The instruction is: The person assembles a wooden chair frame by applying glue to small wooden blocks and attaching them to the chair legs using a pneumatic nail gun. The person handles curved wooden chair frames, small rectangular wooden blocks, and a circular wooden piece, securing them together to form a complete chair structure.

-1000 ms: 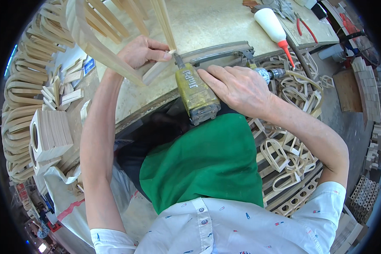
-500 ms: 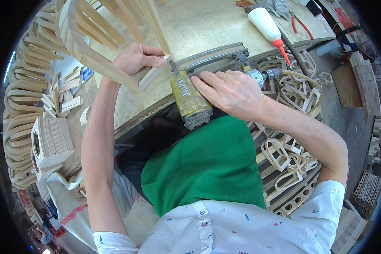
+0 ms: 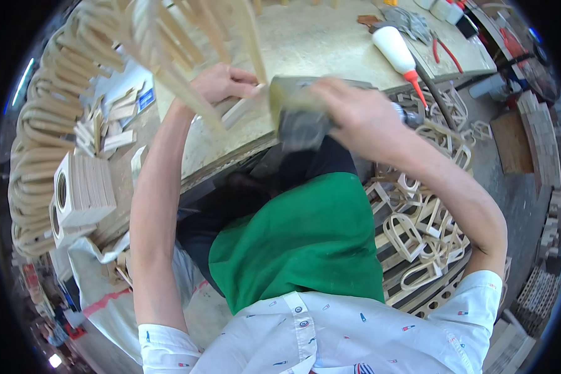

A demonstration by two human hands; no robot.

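My left hand is closed on the end of a curved, slatted wooden frame, whose rounded part rises past my wrist. A short pale crosspiece at the frame's lower end lies beside the fingers. My right hand is wrapped round a yellow air nail gun. Motion blurs the tool, and its dark end faces me. The gun's nose is close to the crosspiece; whether they touch cannot be made out.
Bent wooden frames are stacked at the left, near wood offcuts and square blocks with round holes. A white glue bottle, pliers and grey gloves lie on the worktable. Small wooden loops heap at the right.
The nail gun has swung right and up with my right hand, away from the crosspiece, and is blurred. My left hand and the wooden frame have shifted slightly right in the view.
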